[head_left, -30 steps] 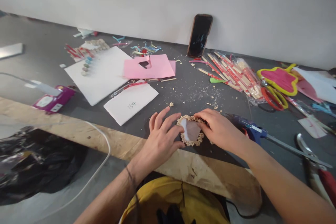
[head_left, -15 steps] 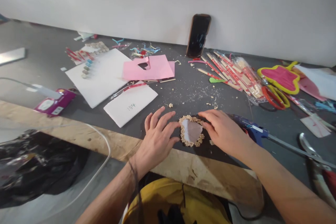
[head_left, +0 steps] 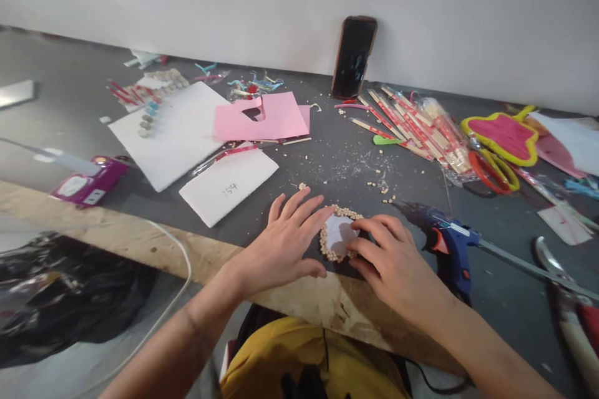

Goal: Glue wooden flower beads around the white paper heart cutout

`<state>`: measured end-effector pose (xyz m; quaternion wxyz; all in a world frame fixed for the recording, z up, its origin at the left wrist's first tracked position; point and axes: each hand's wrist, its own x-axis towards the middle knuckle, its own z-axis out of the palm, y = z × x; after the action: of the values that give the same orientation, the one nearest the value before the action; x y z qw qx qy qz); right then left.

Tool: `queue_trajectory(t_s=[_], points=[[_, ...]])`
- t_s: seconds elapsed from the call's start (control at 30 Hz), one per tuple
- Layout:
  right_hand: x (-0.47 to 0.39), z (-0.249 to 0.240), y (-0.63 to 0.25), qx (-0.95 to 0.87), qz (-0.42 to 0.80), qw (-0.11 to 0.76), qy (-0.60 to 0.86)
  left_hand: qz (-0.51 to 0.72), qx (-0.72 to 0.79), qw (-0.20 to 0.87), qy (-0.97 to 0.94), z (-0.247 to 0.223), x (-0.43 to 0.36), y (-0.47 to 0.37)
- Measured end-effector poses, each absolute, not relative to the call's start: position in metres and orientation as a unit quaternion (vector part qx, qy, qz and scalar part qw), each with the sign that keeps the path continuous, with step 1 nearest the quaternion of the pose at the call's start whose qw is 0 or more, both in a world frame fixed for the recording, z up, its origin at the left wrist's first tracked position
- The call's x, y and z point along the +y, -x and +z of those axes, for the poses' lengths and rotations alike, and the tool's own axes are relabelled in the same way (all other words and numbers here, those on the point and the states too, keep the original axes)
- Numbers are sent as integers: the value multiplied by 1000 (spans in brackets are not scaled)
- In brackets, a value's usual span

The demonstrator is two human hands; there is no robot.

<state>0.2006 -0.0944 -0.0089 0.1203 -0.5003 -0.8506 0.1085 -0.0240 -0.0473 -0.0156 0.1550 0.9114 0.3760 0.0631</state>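
Observation:
A small white paper piece (head_left: 337,234) lies flat on the dark tabletop near its front edge. Small beige bits form a raised border (head_left: 330,254) around it. Stretched out beside it, my left hand (head_left: 287,243) is open, its index fingertip at the border's upper left. My right hand (head_left: 397,259) has its fingers bent onto the piece's right side, gripping that edge and hiding part of it. Just right of this hand rests a blue glue gun (head_left: 452,234) with a grey glue stick in its back.
Behind are pink paper (head_left: 281,115), white foam sheets (head_left: 229,187), a leaning phone (head_left: 354,56) and wrapped wooden sticks (head_left: 407,124). Scissors (head_left: 491,168) and pliers-like cutters (head_left: 561,299) lie right. A purple power block (head_left: 91,184) stands left. Crumbs are scattered centrally.
My left hand's fingers have straightened, with the thumb moving away from the piece. My right hand has shifted down and inward over its right edge, uncovering more of the glue gun.

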Motion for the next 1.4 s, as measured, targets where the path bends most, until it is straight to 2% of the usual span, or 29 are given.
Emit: queue_trajectory(t_s=[0.63, 0.97, 1.1, 1.3, 1.33, 1.4], points=[[-91, -12, -198, -847, 129, 140, 496, 105, 344, 180, -916, -26, -43, 12], [-101, -2, -198, -842, 71, 154, 512, 97, 351, 165, -917, -29, -43, 14], [-123, 9, -194, -819, 72, 201, 532, 108, 352, 142, -919, -27, -45, 17], [-174, 3, -210, -701, 66, 376, 602, 161, 361, 93, -914, -25, -60, 35], [-183, 1, -219, -668, 54, 389, 633, 183, 375, 88, -905, -26, -65, 39], [-198, -2, -240, -587, 57, 361, 722, 239, 411, 80, -876, -28, -75, 49]])
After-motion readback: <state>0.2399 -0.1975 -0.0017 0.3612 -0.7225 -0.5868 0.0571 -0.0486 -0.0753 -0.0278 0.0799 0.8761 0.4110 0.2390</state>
